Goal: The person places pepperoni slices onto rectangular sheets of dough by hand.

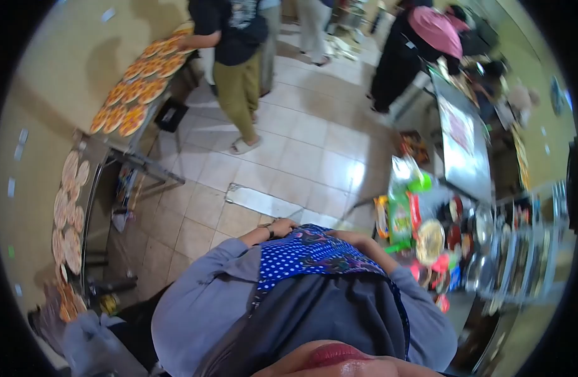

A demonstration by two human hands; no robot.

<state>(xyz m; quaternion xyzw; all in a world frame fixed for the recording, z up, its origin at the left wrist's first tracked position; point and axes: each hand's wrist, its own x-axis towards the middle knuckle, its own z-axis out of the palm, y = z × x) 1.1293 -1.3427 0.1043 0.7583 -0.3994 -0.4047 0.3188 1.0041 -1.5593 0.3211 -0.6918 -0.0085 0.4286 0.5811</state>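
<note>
A blue apron (320, 254) with white polka dots and a floral part hangs over my front. My left hand (286, 227), with a dark band at its wrist, closes on the apron's far edge at the left; its fingertips are hidden. On the right, my right hand (344, 237) is against the same edge, its fingers mostly hidden by the cloth.
Topped pizzas (135, 91) cover a table at the left, where a person in olive trousers (239, 94) stands. Flat dough rounds (68, 207) lie nearer. At right are a cluttered table with a green packet (399, 221), a metal-topped table (458, 147), a rack (521, 251) and a bending person (399, 56).
</note>
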